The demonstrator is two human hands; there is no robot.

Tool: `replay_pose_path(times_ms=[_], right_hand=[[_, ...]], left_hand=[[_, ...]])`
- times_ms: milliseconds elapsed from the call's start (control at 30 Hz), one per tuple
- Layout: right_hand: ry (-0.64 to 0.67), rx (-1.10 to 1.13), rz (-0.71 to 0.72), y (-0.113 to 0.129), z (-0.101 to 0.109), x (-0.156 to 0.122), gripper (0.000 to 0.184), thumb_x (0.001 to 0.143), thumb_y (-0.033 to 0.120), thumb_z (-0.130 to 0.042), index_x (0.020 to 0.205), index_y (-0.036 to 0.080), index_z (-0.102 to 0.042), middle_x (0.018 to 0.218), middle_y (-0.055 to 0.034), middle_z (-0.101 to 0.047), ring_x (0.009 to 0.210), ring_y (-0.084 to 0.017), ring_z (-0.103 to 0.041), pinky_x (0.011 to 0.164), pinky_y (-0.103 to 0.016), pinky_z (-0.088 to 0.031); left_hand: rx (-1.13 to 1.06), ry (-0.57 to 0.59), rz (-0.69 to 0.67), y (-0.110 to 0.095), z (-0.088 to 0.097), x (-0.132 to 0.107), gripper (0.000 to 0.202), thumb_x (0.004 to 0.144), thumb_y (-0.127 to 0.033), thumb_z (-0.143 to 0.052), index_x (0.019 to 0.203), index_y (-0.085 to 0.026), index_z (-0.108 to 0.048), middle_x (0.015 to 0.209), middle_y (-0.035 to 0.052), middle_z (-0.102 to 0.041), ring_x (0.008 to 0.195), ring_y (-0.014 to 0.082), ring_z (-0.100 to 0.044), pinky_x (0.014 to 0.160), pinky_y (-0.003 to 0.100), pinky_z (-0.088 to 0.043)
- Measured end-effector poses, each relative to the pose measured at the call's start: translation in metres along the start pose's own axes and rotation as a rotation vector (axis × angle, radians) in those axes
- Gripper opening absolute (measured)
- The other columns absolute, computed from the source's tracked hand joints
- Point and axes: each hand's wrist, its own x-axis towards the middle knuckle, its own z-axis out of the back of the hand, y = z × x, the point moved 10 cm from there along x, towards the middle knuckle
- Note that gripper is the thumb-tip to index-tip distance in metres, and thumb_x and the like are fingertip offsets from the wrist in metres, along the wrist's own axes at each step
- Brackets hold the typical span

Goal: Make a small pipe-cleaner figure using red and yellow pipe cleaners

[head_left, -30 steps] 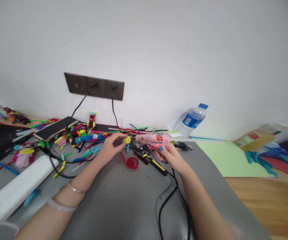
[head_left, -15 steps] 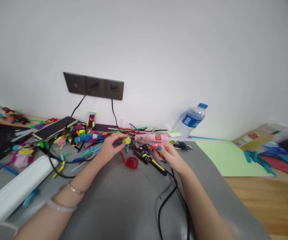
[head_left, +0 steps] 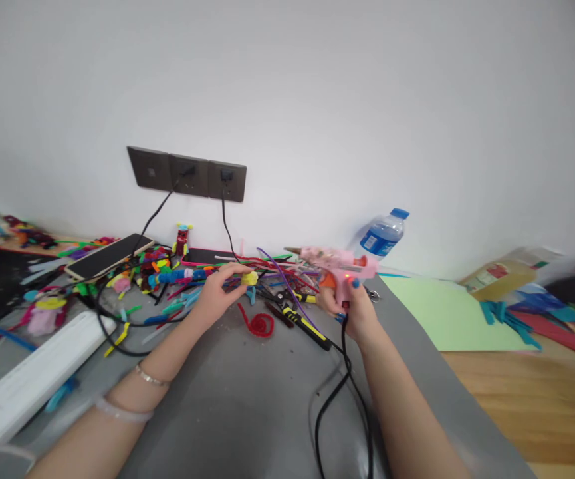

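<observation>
My left hand (head_left: 216, 293) pinches a small yellow pipe-cleaner piece (head_left: 251, 279) just above the grey mat (head_left: 247, 399). My right hand (head_left: 347, 307) is wrapped round the grip of a pink hot glue gun (head_left: 337, 261); its nozzle points left, a short way right of the yellow piece and apart from it. A red light glows on the gun. Its black cord (head_left: 337, 392) runs down along my right arm. A red pipe-cleaner spiral (head_left: 258, 324) lies on the mat below my hands, beside black-and-yellow pliers (head_left: 306, 326).
Several coloured pipe cleaners (head_left: 177, 276) are heaped behind my left hand. Behind them are wall sockets (head_left: 187, 173) with plugged cables, a phone (head_left: 109, 255), and a white power strip (head_left: 38, 372) at left. A water bottle (head_left: 383, 236), green paper (head_left: 437, 309) and paper scraps lie right.
My right hand lifted the glue gun up and to the right, away from the yellow piece, turning it upright. My left hand stayed almost in place with the yellow piece.
</observation>
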Motion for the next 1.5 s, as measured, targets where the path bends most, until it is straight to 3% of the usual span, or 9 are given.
replay_pose_path(times_ms=[133,267,400,500,633,800,933,1167,1500], right_hand=[[-0.261,0.152,0.090,0.030,0.029,-0.011,0.065,0.078,0.086,-0.030,0.087,0.026,-0.053,0.039,0.0124,-0.019,0.032,-0.009,-0.015,0.043,-0.027,-0.024],[-0.476,0.307,0.102,0.040,0.070,-0.040,0.042,0.088,0.068,-0.043,0.089,0.027,-0.053,0.045,0.0110,-0.024,0.033,-0.007,-0.016,0.043,-0.027,-0.023],[-0.619,0.323,-0.117,0.008,0.111,-0.087,0.026,0.083,0.050,-0.062,0.086,0.026,-0.054,0.058,0.0072,-0.039,0.037,-0.006,-0.024,0.038,-0.024,-0.024],[-0.646,0.307,-0.335,-0.031,0.126,-0.128,0.028,0.074,0.047,-0.070,0.080,0.024,-0.054,0.060,0.0055,-0.041,0.041,-0.007,-0.032,0.035,-0.021,-0.029],[-0.652,0.314,-0.587,-0.072,0.125,-0.175,0.031,0.068,0.043,-0.076,0.081,0.022,-0.058,0.062,0.0011,-0.050,0.045,-0.010,-0.043,0.033,-0.022,-0.037],[-0.553,0.415,-0.637,-0.083,0.111,-0.185,0.035,0.069,0.046,-0.078,0.075,0.018,-0.058,0.060,0.0032,-0.047,0.040,-0.005,-0.037,0.034,-0.018,-0.035],[-0.545,0.192,-0.666,-0.088,0.127,-0.182,0.038,0.072,0.052,-0.073,0.077,0.017,-0.059,0.057,0.0037,-0.049,0.038,-0.007,-0.041,0.032,-0.019,-0.030],[-0.618,-0.424,-0.620,-0.077,0.163,-0.175,0.048,0.069,0.065,-0.060,0.061,0.018,-0.056,0.047,0.0000,-0.053,0.040,-0.014,-0.049,0.041,-0.026,-0.040],[-0.524,-1.034,-0.700,-0.045,0.153,-0.180,0.040,0.081,0.052,-0.051,0.088,0.020,-0.073,0.070,-0.0098,-0.074,0.071,-0.029,-0.070,0.060,-0.033,-0.046]], left_hand=[[-0.021,-0.008,0.047,0.005,-0.001,0.000,0.024,0.083,-0.021,-0.062,0.107,-0.020,-0.065,0.107,0.0067,-0.071,0.100,0.0209,-0.066,0.092,0.037,-0.052],[-0.092,-0.031,0.053,0.007,0.000,0.002,0.026,0.081,-0.018,-0.061,0.107,-0.019,-0.060,0.105,0.0067,-0.070,0.098,0.0197,-0.066,0.089,0.035,-0.052],[-0.096,-0.031,0.038,0.008,-0.001,0.003,0.022,0.080,-0.018,-0.061,0.102,-0.020,-0.059,0.101,0.0050,-0.069,0.095,0.0184,-0.065,0.088,0.033,-0.051],[-0.072,-0.024,0.045,0.013,-0.001,0.003,0.020,0.081,-0.019,-0.061,0.101,-0.020,-0.059,0.101,0.0043,-0.068,0.095,0.0179,-0.064,0.087,0.032,-0.049],[-0.056,-0.012,0.056,0.019,-0.002,0.002,0.021,0.082,-0.020,-0.061,0.102,-0.020,-0.059,0.103,0.0054,-0.067,0.097,0.0187,-0.063,0.089,0.034,-0.048],[-0.062,-0.018,0.059,0.020,-0.001,0.003,0.021,0.081,-0.023,-0.062,0.101,-0.020,-0.059,0.103,0.0061,-0.067,0.096,0.0194,-0.064,0.088,0.035,-0.049],[-0.065,-0.026,0.081,0.023,0.000,0.003,0.023,0.080,-0.027,-0.064,0.101,-0.020,-0.059,0.103,0.0068,-0.069,0.095,0.0199,-0.065,0.087,0.036,-0.050],[-0.187,0.000,0.122,0.030,-0.007,0.001,0.039,0.079,-0.028,-0.067,0.116,-0.020,-0.055,0.105,0.0083,-0.070,0.099,0.0199,-0.068,0.089,0.036,-0.054],[-0.112,0.038,0.148,0.031,-0.009,0.002,0.033,0.077,-0.036,-0.069,0.104,-0.018,-0.070,0.105,0.0089,-0.075,0.096,0.0240,-0.069,0.086,0.038,-0.054]])
